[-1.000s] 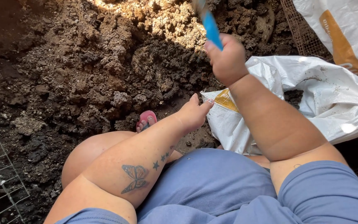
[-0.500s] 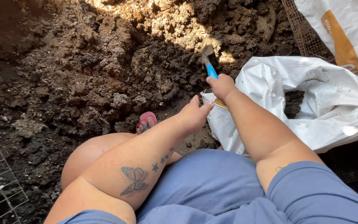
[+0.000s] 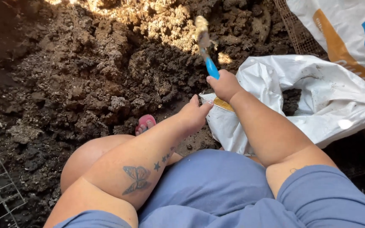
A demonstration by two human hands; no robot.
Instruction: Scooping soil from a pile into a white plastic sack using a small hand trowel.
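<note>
head view: right hand point(image 3: 224, 85) clenched on blue-handled trowel point(image 3: 205, 45), left hand point(image 3: 194, 115) gripping white sack point(image 3: 317, 101) rim beside soil point(image 3: 106, 63)

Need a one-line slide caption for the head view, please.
Right hand lifts a blue-handled trowel over clumpy soil while left hand grips the white sack.

Colours of the soil, the tool and the bags

The soil point(image 3: 85, 76) is dark brown, and pale yellow-brown at its top edge in the sun. The trowel point(image 3: 208, 50) has a bright blue handle and a soil-coloured blade. The open bag point(image 3: 339, 105) is white with a small yellow strip; the second sack point(image 3: 347, 33) is white with orange and blue print. The sandal point(image 3: 145, 122) is pink, the shirt point(image 3: 216, 190) grey-blue.
</note>
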